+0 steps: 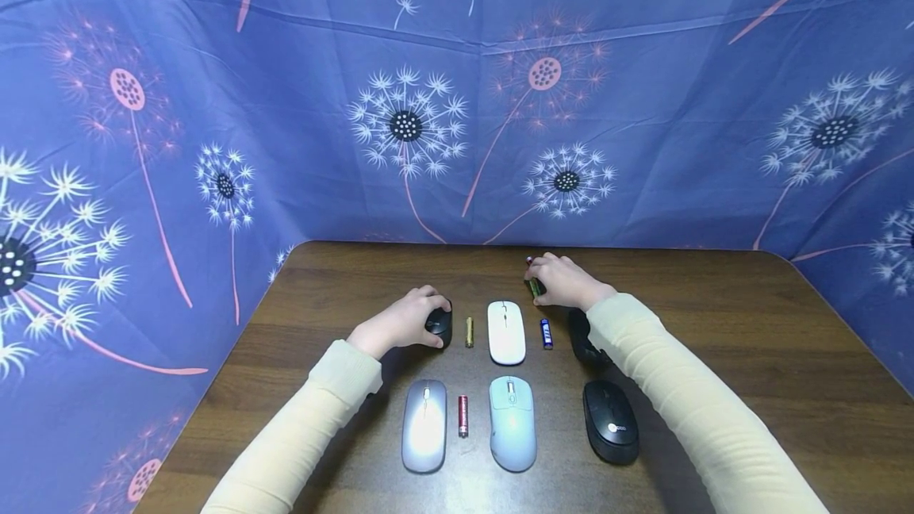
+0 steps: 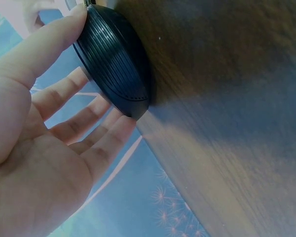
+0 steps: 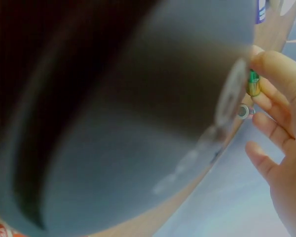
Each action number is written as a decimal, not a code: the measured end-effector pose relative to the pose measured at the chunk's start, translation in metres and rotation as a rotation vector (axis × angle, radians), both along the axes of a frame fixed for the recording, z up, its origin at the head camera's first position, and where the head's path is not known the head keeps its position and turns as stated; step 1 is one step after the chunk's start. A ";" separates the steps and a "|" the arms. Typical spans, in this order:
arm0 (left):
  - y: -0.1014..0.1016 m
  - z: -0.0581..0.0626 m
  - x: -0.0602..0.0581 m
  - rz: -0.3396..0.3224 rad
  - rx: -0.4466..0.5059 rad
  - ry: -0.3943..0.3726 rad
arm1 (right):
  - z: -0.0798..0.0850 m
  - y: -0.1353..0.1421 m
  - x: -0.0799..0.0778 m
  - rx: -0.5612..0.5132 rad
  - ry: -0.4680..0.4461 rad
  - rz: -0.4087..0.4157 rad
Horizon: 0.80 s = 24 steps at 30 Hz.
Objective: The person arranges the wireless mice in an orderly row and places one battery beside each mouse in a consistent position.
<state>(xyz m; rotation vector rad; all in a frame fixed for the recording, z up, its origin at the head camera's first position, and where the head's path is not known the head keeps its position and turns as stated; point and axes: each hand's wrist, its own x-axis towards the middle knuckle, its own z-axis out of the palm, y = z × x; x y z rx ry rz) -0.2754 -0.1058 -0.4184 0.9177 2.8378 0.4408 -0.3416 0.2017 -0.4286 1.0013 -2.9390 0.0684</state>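
My left hand (image 1: 408, 319) holds a black mouse (image 1: 439, 327) by its sides, thumb at one side and fingers at the other. In the left wrist view the mouse (image 2: 116, 61) stands on its edge against the wooden surface. Toward the table's back, my right hand (image 1: 566, 281) pinches a green battery (image 1: 534, 288) between thumb and fingers; the right wrist view shows the battery's gold end (image 3: 254, 89). Just beyond those fingers lies a reddish battery (image 1: 529, 261), partly hidden. A gold battery (image 1: 469, 332) and a white mouse (image 1: 506, 332) lie between the hands.
Nearer are a grey mouse (image 1: 424, 427), a red battery (image 1: 462, 416), a light blue mouse (image 1: 512, 423) and a black mouse (image 1: 611, 423). Another black mouse (image 1: 581, 337) is partly under the right forearm, near a blue battery (image 1: 546, 334). Patterned blue cloth (image 1: 457, 205) hangs behind the table.
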 end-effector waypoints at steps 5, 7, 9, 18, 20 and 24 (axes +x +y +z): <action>0.000 0.000 0.000 0.003 0.003 -0.007 | 0.000 0.001 0.002 -0.008 0.007 0.008; 0.001 0.001 0.001 0.003 0.004 -0.008 | 0.001 0.002 0.002 -0.015 0.008 0.015; 0.001 0.000 0.001 0.001 0.000 -0.004 | 0.002 0.002 0.003 -0.020 0.014 0.024; -0.001 -0.003 -0.002 -0.018 -0.002 0.031 | 0.012 0.006 0.005 -0.086 0.056 0.054; -0.001 -0.003 -0.002 -0.019 0.000 0.032 | 0.015 0.008 0.005 -0.112 0.059 0.064; -0.001 -0.003 -0.003 -0.021 0.000 0.030 | 0.019 0.011 0.005 -0.150 0.075 0.092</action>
